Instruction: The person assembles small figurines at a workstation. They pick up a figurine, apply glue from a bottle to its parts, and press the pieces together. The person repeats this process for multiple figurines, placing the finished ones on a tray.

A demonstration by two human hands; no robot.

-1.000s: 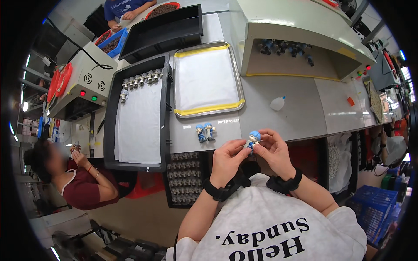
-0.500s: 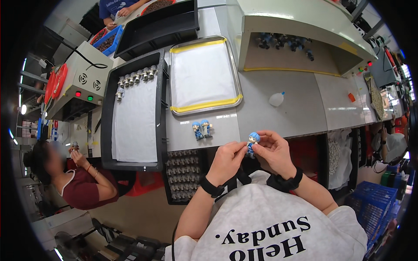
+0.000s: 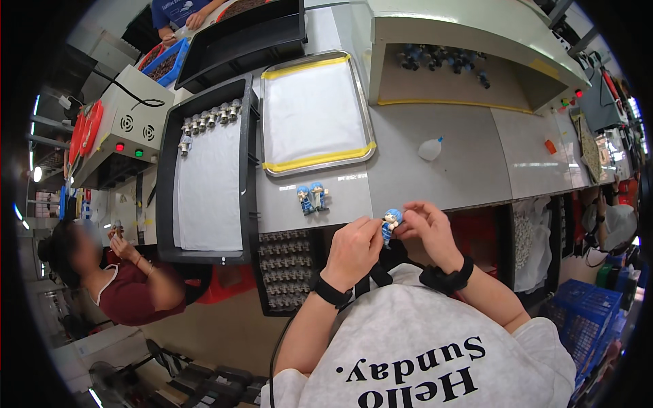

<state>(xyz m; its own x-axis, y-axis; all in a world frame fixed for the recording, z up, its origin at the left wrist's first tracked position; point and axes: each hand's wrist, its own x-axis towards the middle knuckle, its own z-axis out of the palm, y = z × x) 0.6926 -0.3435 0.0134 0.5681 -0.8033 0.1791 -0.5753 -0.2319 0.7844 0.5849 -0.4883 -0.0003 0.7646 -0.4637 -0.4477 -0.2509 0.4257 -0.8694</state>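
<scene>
A small blue-haired figurine [image 3: 391, 219] in blue and white is held near the table's front edge, its head tilted to the right. My left hand [image 3: 353, 250] pinches it from the left, hiding part of its body. Close to the figurine's right side is my right hand [image 3: 435, 234], its fingers parted and slightly curled; whether a fingertip touches the figurine cannot be told. Two similar blue-haired figurines [image 3: 312, 198] lie side by side on the table, ahead and to the left of my hands.
A black tray [image 3: 249, 156] holds several grey-topped figurines on white paper. Beside it lies a paper-lined metal tray [image 3: 368, 143]. A white squeeze bottle [image 3: 430, 149] lies farther right, before a box-shaped machine [image 3: 462, 27] with blue pieces inside. Another filled tray [image 3: 260, 272] sits below the table. Co-workers sit left and far ahead.
My right hand has loosened from the figurine and drawn slightly to the right. The figurine has tilted in my left hand's fingers. The view has shifted slightly.
</scene>
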